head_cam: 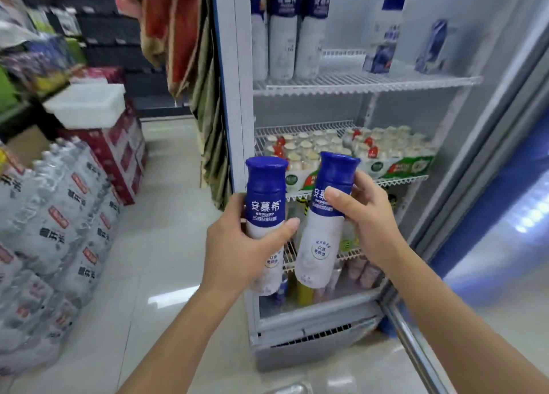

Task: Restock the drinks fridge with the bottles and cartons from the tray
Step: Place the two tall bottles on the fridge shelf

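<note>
My left hand (237,245) grips a white bottle with a blue top and cap, the left bottle (265,191), held upright in front of the open drinks fridge (237,96). My right hand (368,215) holds a matching right bottle (322,239), tilted slightly left. Both bottles hang at the height of the fridge's middle shelf. On the top wire shelf (371,86) stand three similar bottles (285,31) at the left and two blue-white cartons (383,37) at the right. The tray is out of view.
The fridge door (490,156) stands open at the right. The middle shelf holds packs of small bottles (341,153). Stacked packs of water bottles (53,230) and red cases (118,150) with a white box (86,105) fill the left floor. Cloths (178,37) hang beside the fridge.
</note>
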Tool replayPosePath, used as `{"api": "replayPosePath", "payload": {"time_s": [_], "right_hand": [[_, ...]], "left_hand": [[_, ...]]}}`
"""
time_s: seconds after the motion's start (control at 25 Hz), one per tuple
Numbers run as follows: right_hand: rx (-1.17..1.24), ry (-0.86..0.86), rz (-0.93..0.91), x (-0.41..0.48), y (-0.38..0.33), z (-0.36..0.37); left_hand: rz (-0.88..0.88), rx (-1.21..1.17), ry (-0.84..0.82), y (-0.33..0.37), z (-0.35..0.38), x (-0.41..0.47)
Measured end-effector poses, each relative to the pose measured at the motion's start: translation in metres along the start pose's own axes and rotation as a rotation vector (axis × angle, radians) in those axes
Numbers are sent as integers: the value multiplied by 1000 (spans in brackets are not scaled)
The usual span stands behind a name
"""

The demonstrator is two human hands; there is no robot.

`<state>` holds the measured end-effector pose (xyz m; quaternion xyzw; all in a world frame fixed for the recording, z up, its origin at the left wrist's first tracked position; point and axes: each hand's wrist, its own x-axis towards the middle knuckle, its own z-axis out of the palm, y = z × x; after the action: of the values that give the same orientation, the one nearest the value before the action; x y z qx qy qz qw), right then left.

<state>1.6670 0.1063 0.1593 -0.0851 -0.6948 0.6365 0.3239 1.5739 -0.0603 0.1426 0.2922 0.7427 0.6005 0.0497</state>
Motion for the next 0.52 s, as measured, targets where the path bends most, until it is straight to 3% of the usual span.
{"api": "replayPosePath", "payload": {"time_s": [0.32, 0.52], "right_hand": [[41, -187, -281, 104, -85, -41], [72, -389, -323, 180, -118, -65]], "left_hand": [[191, 49, 178, 98, 32, 75], [268, 96, 358, 138, 57, 130]]}}
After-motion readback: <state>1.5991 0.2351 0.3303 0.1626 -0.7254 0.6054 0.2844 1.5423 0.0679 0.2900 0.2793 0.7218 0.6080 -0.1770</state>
